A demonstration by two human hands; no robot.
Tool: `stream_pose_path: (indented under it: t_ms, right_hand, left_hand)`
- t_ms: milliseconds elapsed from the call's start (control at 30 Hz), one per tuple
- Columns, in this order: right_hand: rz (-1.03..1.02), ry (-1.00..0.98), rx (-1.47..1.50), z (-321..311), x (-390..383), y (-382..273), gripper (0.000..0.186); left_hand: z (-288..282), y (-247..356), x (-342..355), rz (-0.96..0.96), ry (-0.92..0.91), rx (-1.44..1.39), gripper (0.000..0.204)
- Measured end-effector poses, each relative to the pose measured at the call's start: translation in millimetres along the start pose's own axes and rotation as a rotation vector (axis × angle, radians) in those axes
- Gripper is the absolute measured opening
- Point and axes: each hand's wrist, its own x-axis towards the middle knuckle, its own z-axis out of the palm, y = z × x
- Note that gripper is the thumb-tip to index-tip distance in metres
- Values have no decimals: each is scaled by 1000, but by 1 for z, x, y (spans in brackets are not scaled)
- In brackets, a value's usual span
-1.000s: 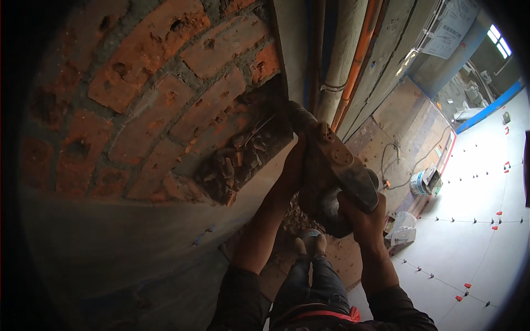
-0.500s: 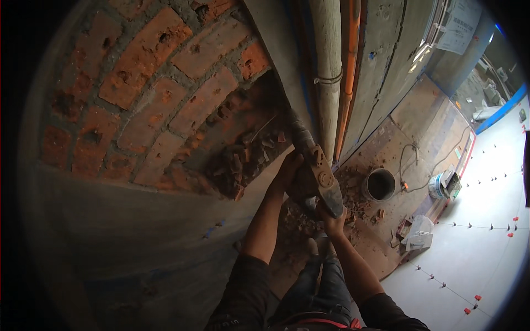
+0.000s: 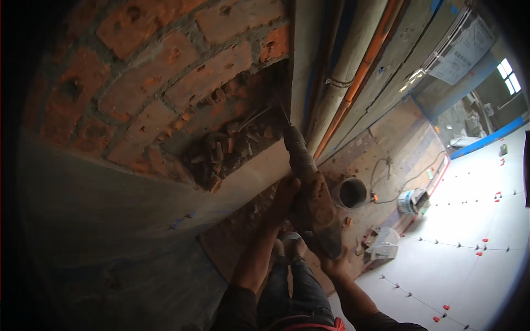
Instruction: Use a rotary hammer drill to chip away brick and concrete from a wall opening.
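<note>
Both my hands hold a dusty hammer drill [image 3: 320,207], which points up and away from me. My left hand [image 3: 288,191] is closed round its front part, below the collar. At the rear end, my right hand [image 3: 333,265] is wrapped round the handle, partly hidden by the tool's body. The thin bit [image 3: 285,115] reaches toward the inner corner of a hollow broken into the red brick wall [image 3: 149,77]; whether it touches anything, I cannot tell. Broken brick pieces [image 3: 226,149] lie heaped on the hollow's lower ledge.
An orange pipe [image 3: 359,88] and a thicker pale pipe [image 3: 338,83] run along the wall to the right. Dusty boards [image 3: 386,140] cover the floor, bearing a dark bucket [image 3: 353,193], a cord [image 3: 373,174] and a white pail [image 3: 407,203]. Pale floor tiles [image 3: 464,220] with red clips lie beyond.
The hammer drill has come back toward me and its bit now shows at the hollow's edge. Both hands still grip it. The whole view has turned, shifting the floor things leftward.
</note>
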Motion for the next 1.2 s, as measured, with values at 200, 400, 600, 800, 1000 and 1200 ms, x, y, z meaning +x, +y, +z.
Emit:
stream_pose_path:
  t_ms: [200, 400, 600, 800, 1000, 1200]
  right_hand:
    - [-45, 194, -28, -23, 21, -21, 14]
    - [-15, 214, -120, 13, 61, -78, 15]
    - [167, 161, 43, -22, 97, -110, 12]
    - [141, 87, -46, -29, 134, -115, 8]
    - [131, 149, 44, -32, 107, -72, 13]
    - [338, 66, 240, 29, 14, 106, 11]
  left_hand:
    - [61, 91, 23, -46, -100, -201, 46]
    - [37, 126, 55, -106, -85, -266, 59]
    - [66, 168, 69, -142, -161, -523, 62]
    - [74, 187, 81, -112, -156, -673, 63]
    - [82, 146, 79, -55, -120, -481, 63]
    - [-19, -9, 31, -248, -14, 40, 68]
